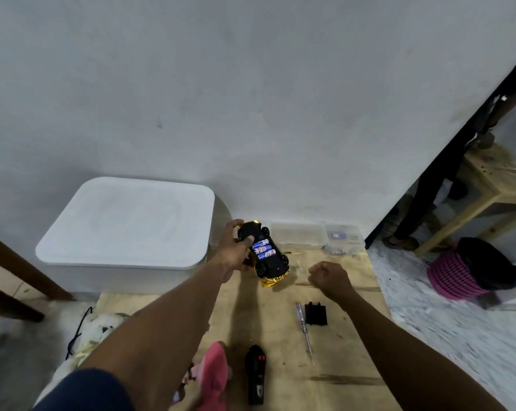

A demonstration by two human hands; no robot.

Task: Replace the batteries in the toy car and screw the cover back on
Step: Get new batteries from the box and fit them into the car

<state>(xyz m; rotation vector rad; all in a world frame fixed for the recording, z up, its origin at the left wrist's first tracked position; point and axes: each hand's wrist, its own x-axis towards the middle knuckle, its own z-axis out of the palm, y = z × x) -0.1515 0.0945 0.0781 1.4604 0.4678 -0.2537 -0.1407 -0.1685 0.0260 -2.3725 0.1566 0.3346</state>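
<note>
While the left hand (236, 250) grips the upturned toy car (264, 252), the right hand (329, 275) seems empty.

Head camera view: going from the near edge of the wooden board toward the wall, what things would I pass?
Black remote control → screwdriver → black battery cover → right hand, closed in a fist → upturned toy car held by the left hand → clear plastic boxes by the wall.

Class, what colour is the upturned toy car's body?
Shiny gold toy car, with a black underside; head view.
</note>
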